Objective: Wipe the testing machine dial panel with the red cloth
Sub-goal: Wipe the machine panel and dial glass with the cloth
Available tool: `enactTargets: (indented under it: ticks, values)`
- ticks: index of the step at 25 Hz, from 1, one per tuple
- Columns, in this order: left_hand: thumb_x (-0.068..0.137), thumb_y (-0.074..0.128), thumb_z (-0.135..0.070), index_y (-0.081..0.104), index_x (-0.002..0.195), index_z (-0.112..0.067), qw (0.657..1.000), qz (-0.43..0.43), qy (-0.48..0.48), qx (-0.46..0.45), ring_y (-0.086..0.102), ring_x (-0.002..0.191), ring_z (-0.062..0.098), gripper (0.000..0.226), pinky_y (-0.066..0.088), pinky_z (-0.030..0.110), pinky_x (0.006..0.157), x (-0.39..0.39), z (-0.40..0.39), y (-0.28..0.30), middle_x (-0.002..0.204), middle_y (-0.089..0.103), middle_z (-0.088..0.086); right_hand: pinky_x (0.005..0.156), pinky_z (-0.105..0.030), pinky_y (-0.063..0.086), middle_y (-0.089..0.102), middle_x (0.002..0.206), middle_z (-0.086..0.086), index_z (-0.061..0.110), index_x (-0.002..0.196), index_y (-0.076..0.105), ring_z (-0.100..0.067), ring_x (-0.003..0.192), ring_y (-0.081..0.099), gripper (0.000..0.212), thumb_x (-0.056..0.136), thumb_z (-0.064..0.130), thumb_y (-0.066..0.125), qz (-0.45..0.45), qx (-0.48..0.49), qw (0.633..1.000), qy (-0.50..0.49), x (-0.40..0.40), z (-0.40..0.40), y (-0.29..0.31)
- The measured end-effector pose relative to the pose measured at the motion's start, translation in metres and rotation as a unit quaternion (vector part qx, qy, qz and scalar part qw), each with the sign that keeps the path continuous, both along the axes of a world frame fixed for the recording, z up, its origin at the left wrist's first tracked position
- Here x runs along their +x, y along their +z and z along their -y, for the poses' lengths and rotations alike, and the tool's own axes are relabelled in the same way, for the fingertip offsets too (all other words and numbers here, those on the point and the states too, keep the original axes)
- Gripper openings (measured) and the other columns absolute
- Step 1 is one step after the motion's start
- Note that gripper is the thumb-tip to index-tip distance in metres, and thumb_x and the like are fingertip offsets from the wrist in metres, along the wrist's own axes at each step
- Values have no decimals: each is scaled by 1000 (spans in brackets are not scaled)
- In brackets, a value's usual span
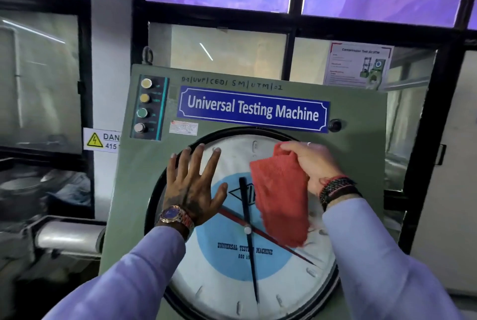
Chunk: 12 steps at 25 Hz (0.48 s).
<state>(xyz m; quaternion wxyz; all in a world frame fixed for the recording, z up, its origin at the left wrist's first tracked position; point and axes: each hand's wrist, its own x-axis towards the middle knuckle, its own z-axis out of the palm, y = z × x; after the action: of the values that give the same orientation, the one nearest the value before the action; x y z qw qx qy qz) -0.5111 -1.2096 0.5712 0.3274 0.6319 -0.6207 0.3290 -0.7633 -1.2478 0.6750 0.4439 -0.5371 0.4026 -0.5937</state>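
Note:
The large round dial [232,263] with a white face, blue centre, and black and red needles fills the green machine panel [356,118]. My left hand [193,185] lies flat with fingers spread on the dial's upper left, a watch on its wrist. My right hand [312,164] grips the top of the red cloth [281,198] at the dial's upper right. The cloth hangs down over the right part of the glass.
A blue "Universal Testing Machine" nameplate [253,109] sits above the dial. A column of round buttons [143,105] is at the panel's upper left. A yellow danger sign [102,140] is on the wall at left. Black-framed windows stand behind, with a poster [358,65] taped to one.

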Motion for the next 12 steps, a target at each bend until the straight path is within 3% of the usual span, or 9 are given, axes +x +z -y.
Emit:
enactTargets:
  ticks: [2,5,8,10,12]
  values:
    - [94,37,-65,41,166,-25,1000,2,8,0,42,150,51,82,25,70,127,2,-11,4,167,44,19,68,-28,62,80,78,-2,14,93,83,-13,64,73,9,98,14,76,14,-33,999,-2,1,-2,2]
    - [95,36,-64,43,165,-24,1000,-2,19,1,44,150,52,81,24,72,127,7,-21,7,166,45,20,97,-49,59,79,102,-14,11,102,78,-24,86,68,14,105,18,67,55,-67,993,-85,3,-2,6]
    - [95,40,-61,46,164,-22,1000,5,29,0,47,148,53,79,28,73,125,10,-30,5,163,48,22,92,-40,53,77,120,-23,0,120,69,-34,104,72,27,104,22,67,-28,-135,936,-323,18,-6,2]
    - [95,44,-59,46,164,-22,999,22,35,5,48,148,52,78,30,73,124,15,-34,-3,164,48,21,93,-41,53,74,122,-29,-6,123,61,-42,112,71,30,103,16,64,11,-174,907,-383,30,-9,6]
    - [95,46,-59,46,164,-22,999,34,36,8,48,147,52,78,33,73,123,23,-37,-14,164,48,21,91,-40,54,69,119,-32,-8,121,58,-44,109,70,28,100,10,57,40,-246,852,-460,34,-4,19]
